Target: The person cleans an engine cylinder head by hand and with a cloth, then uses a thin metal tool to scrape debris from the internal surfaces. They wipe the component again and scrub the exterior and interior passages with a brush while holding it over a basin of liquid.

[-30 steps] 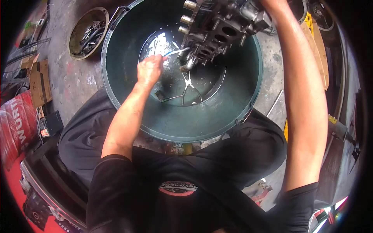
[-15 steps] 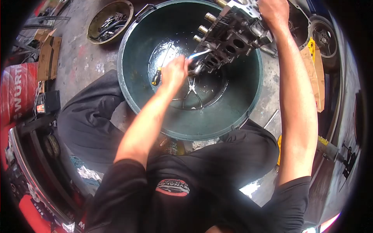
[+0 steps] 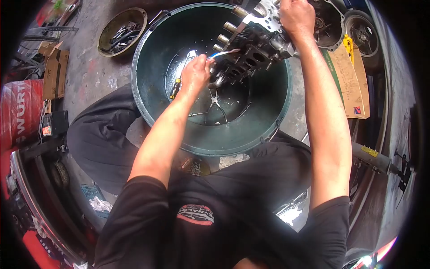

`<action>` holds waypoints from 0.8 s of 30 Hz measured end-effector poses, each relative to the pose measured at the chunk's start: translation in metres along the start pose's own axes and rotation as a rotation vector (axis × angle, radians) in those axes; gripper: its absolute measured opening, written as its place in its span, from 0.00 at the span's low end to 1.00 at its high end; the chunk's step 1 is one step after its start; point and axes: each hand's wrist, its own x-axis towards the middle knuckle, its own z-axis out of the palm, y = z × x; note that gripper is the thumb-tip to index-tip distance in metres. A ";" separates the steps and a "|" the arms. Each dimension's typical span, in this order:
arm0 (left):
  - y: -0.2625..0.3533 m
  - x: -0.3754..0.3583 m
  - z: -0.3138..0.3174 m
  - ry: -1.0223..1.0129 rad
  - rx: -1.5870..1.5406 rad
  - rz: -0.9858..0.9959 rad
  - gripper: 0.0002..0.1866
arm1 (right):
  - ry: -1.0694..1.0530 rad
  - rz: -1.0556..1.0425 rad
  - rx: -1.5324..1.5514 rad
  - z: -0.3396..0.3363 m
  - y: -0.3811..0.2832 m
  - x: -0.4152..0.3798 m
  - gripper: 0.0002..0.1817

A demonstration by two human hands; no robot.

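Note:
My left hand (image 3: 196, 73) is closed around a slim blue-and-white toothbrush (image 3: 218, 54). The brush's far end touches or nearly touches the side of a dark metal engine cylinder head (image 3: 253, 47), near its round ports. My right hand (image 3: 298, 20) grips the upper right end of the cylinder head, holding it tilted over a large green tub (image 3: 251, 136). Inside the tub lie a pair of pliers (image 3: 215, 102) and a yellow-and-black handled tool (image 3: 175, 88), in a little shiny liquid.
A round pan (image 3: 105, 45) with metal parts sits on the floor at upper left. Flattened cardboard (image 3: 351, 85), a wheel (image 3: 362, 33) and a large metal housing (image 3: 331, 22) are at right. A cardboard box (image 3: 56, 71) and a red Würth-marked item (image 3: 22, 107) stand at left.
The view has shifted slightly, moving the tub and cylinder head left in the picture. The toothbrush's angle against the cylinder head has changed a little. Both hands keep their grips.

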 end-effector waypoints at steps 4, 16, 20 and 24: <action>0.001 -0.022 0.019 -0.021 0.002 -0.145 0.12 | 0.048 -0.005 0.005 -0.002 -0.003 0.003 0.13; 0.054 0.038 -0.011 0.161 -0.035 0.124 0.08 | 0.015 0.009 -0.065 0.011 0.009 0.026 0.14; 0.026 0.007 0.000 -0.024 0.056 -0.087 0.14 | -0.036 -0.068 -0.123 0.007 0.014 0.025 0.12; -0.010 -0.083 -0.004 -0.195 0.116 -0.319 0.19 | 0.052 0.041 -0.062 0.013 0.031 0.015 0.19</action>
